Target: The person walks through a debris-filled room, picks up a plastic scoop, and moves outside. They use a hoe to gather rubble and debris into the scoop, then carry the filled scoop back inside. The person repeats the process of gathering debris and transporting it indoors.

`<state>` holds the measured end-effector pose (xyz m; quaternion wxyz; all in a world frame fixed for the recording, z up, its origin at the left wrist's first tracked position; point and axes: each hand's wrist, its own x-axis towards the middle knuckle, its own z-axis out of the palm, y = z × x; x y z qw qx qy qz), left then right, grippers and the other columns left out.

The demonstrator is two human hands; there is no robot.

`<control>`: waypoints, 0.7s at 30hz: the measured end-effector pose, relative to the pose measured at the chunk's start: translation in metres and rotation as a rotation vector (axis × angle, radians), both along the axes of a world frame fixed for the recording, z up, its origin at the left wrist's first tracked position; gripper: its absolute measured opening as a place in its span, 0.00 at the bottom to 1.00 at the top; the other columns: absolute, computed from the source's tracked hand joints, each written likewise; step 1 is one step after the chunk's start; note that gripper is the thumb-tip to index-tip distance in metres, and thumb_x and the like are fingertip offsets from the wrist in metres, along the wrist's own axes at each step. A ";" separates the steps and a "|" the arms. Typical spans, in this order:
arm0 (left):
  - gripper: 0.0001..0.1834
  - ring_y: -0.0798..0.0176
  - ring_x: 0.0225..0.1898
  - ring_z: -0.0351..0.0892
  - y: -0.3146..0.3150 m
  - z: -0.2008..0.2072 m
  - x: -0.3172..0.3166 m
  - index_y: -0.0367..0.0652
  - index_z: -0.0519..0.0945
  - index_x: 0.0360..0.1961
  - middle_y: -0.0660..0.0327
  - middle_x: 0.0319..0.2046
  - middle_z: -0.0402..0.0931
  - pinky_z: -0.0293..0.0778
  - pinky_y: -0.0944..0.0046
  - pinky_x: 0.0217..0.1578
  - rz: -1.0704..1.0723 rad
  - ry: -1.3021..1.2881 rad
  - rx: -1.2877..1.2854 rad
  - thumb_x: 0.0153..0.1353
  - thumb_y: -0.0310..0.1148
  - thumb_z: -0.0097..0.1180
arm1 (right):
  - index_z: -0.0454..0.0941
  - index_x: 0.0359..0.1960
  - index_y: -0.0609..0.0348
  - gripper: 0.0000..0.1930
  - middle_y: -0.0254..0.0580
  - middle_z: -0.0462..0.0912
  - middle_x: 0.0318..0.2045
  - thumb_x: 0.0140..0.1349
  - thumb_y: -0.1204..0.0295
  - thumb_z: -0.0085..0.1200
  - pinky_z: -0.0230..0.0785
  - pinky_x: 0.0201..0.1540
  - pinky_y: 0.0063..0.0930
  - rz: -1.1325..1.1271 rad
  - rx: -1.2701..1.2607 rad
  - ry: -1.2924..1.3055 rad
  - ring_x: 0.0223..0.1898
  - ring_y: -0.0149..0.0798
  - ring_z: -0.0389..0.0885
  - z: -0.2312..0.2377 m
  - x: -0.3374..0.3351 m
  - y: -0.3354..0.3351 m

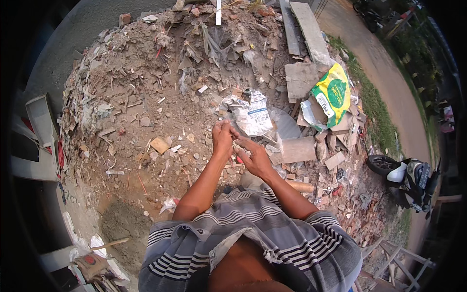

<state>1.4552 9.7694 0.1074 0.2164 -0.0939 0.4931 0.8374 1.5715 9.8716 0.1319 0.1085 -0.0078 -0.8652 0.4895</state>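
Observation:
My left hand (222, 139) and my right hand (254, 156) come together in front of my body, above the rubble. The left fingers are curled in and pressed together. Bent right fingers reach across to the left fingertips. Whatever lies between them is too small or hidden to name. Just beyond the hands, a crumpled white sack (255, 117) with blue print lies on the debris, apart from them as far as I can tell. A small red piece (239, 159) shows beside the right thumb.
A heap of soil and broken rubble (141, 97) spreads ahead. To the right lie a yellow and green sack (335, 95), a flat slab (298, 150) and long boards (311, 34). A motorcycle (411, 177) stands by the road (384, 78). Lower left is a sand pile (121, 221).

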 end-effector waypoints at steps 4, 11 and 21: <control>0.06 0.67 0.20 0.69 -0.004 0.026 -0.015 0.42 0.71 0.41 0.66 0.20 0.66 0.72 0.61 0.25 0.081 -0.012 0.144 0.68 0.32 0.49 | 0.64 0.66 0.58 0.30 0.54 0.70 0.62 0.62 0.67 0.58 0.67 0.58 0.36 -0.197 -0.535 0.043 0.59 0.46 0.74 0.000 0.001 0.030; 0.09 0.69 0.21 0.67 0.052 0.076 -0.035 0.43 0.72 0.43 0.68 0.20 0.66 0.70 0.62 0.26 -0.110 -0.139 0.402 0.67 0.35 0.50 | 0.53 0.69 0.64 0.51 0.59 0.66 0.63 0.47 0.56 0.69 0.54 0.68 0.41 0.118 -0.369 -0.245 0.64 0.52 0.65 -0.037 -0.017 0.085; 0.08 0.70 0.20 0.66 0.130 0.114 -0.035 0.43 0.73 0.42 0.69 0.20 0.65 0.67 0.67 0.22 -0.145 -0.191 0.515 0.67 0.35 0.50 | 0.47 0.69 0.46 0.43 0.51 0.66 0.60 0.61 0.44 0.55 0.70 0.53 0.46 0.048 -1.406 -0.147 0.55 0.48 0.71 -0.001 -0.034 0.185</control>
